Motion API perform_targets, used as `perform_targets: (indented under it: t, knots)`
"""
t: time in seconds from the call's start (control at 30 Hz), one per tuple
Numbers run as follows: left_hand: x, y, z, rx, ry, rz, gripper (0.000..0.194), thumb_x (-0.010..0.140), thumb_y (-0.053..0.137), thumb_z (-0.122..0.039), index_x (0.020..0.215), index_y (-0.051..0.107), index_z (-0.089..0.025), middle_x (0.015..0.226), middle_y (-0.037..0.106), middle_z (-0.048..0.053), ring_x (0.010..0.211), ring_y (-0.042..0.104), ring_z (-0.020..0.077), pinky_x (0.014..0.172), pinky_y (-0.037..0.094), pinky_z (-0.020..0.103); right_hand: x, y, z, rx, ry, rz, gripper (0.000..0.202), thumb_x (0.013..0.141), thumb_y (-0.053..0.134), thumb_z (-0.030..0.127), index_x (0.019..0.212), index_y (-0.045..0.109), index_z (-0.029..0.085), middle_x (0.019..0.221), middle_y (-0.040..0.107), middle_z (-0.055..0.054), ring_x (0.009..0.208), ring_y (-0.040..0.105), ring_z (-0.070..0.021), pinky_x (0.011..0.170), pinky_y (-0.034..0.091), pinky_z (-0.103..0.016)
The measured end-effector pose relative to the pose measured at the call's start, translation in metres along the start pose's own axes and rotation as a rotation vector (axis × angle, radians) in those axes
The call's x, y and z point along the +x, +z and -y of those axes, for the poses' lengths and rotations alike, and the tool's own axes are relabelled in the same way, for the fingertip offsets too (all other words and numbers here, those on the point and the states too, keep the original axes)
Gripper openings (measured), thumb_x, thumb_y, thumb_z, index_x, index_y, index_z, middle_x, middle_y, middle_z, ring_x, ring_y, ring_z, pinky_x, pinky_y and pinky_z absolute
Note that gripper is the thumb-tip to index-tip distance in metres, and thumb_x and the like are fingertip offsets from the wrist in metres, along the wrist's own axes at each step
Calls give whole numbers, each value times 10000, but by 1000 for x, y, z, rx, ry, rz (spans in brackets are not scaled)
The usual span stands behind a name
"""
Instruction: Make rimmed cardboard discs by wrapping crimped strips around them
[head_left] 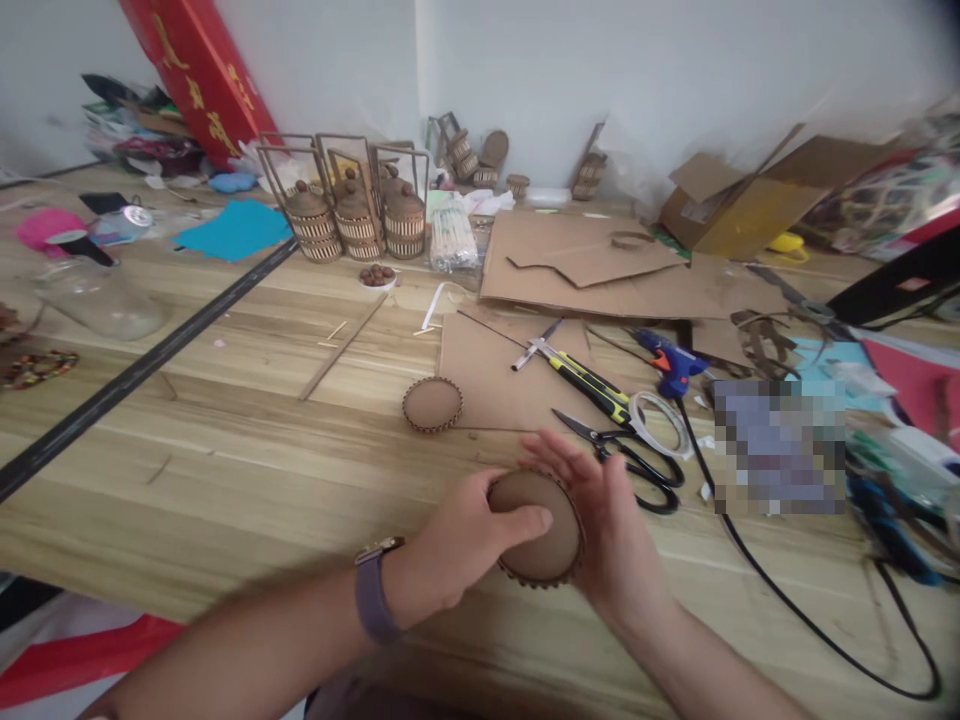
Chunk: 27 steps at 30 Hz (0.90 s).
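My left hand grips a round cardboard disc with a ridged, corrugated rim; the thumb lies across its flat face and the other fingers are hidden beneath. Close against the disc's right edge is my right hand, palm turned toward it, fingers stretched and apart. Whether the right hand touches the rim I cannot tell. A second, similar disc lies flat on the table beyond, at the left edge of a cardboard sheet. Black-handled scissors rest just past my right fingers.
A yellow-black utility knife, a tape roll and a blue glue gun with a trailing black cord lie to the right. Several lidded, handled baskets stand at the back, near a small bowl of brown beads. Larger cardboard lies behind.
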<state>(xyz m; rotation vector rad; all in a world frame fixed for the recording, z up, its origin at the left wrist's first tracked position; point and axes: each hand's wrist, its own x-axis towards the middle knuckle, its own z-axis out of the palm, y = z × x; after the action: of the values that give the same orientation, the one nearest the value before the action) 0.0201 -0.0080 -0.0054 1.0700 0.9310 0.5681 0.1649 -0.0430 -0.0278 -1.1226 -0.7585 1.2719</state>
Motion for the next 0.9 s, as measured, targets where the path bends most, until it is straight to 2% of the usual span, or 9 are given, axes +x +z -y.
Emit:
perform_targets:
  t: [0.1,0.17,0.23,0.37,0.47,0.53,0.73,0.83,0.9]
  knots:
    - [5,-3,-1,-148,-20,-117,397,672,692,-222,1057,617,-154,1043,697,79,1012,625,261,872,484,366,-1,-12,-2,-392,-353,211,859,739,600,752,1465,370,354,1533,410,-81,1364,424,-321,1121,345,-526]
    - [6,-5,-2,-177,1,-167,500,680,676,-194,1164,551,-176,1109,668,82,1046,610,258,874,484,365,-4,-15,-5,-671,-440,321,1123,637,723,711,1544,154,372,1624,213,-87,1446,275,-363,1149,276,-582]
    - [4,-7,-3,-153,26,-177,554,696,662,-174,1228,509,-195,1151,647,81,1060,602,253,877,482,363,-6,-14,-9,-817,-455,339,1216,615,773,666,1553,56,375,1629,176,-108,1454,250,-383,1131,298,-611]
    - [2,-13,-3,-129,128,27,474,801,674,-303,1230,520,-176,1223,615,108,1145,573,264,961,457,380,-7,-11,-11,-802,-473,276,1036,771,725,563,1550,73,358,1549,351,-137,1405,376,-340,1084,402,-553]
    - [2,-19,-2,-152,173,242,789,713,807,-455,1333,408,-171,1338,539,149,1230,531,289,1027,427,412,-6,-12,-5,-737,-460,247,986,789,737,497,1549,136,312,1502,430,-144,1362,441,-336,1078,416,-531]
    - [2,-21,-1,-162,196,313,990,594,888,-468,1370,344,-181,1409,471,170,1275,500,299,1065,401,428,-7,-13,-2,-676,-428,229,985,759,758,495,1538,195,278,1485,454,-155,1351,452,-352,1087,400,-542]
    - [2,-19,2,-160,212,369,1118,487,937,-442,1385,315,-198,1448,430,193,1321,464,309,1117,342,463,-6,-20,-6,-594,-450,228,961,720,778,535,1504,286,278,1471,474,-168,1336,464,-379,1086,386,-570]
    - [3,-18,4,-164,216,360,1212,377,982,-350,1382,321,-204,1445,434,191,1325,459,319,1123,334,461,-6,-22,-7,-582,-449,244,974,704,754,615,1501,288,307,1468,485,-154,1331,472,-376,1073,404,-554]
    - [4,-19,5,-155,212,353,1199,397,977,-362,1391,326,-200,1432,447,189,1309,476,318,1106,357,458,-6,-21,-6,-544,-424,250,979,695,714,676,1502,284,327,1476,480,-141,1334,472,-364,1068,418,-531]
